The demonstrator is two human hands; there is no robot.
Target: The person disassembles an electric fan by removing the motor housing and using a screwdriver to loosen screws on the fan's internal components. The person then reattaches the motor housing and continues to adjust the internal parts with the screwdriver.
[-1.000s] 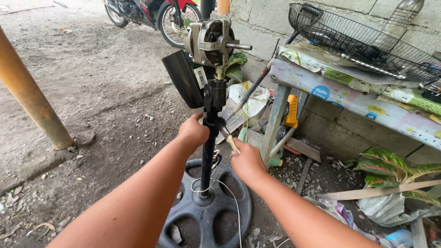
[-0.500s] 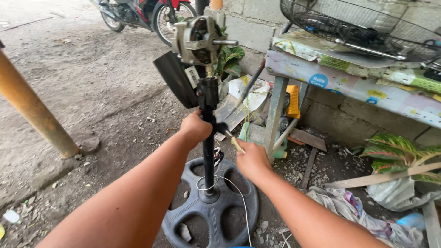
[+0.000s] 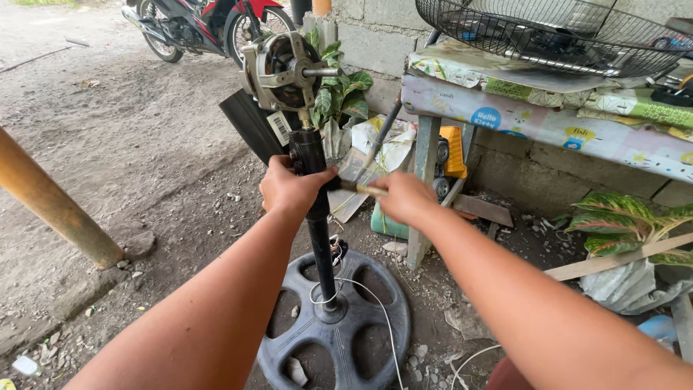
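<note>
A stand fan without blades or guard stands on the dirt: a bare motor (image 3: 283, 68) with its shaft pointing right sits on a black pole (image 3: 320, 224) above a round black base (image 3: 339, 328). My left hand (image 3: 292, 189) grips the pole just under the motor. My right hand (image 3: 406, 196) holds a thin tool with a pale handle (image 3: 357, 188), its tip against the pole beside my left hand. A white wire (image 3: 368, 296) trails over the base.
A table with a patterned cloth (image 3: 534, 119) stands at right, with a wire fan guard (image 3: 548, 32) on top. A motorcycle (image 3: 202, 25) is parked at the back, a rusty post (image 3: 54, 206) at left, potted plants (image 3: 339, 87) by the block wall.
My view has moved closer. Both hands have risen on the pole, and my right hand now presses the thin tool against it near my left hand.
</note>
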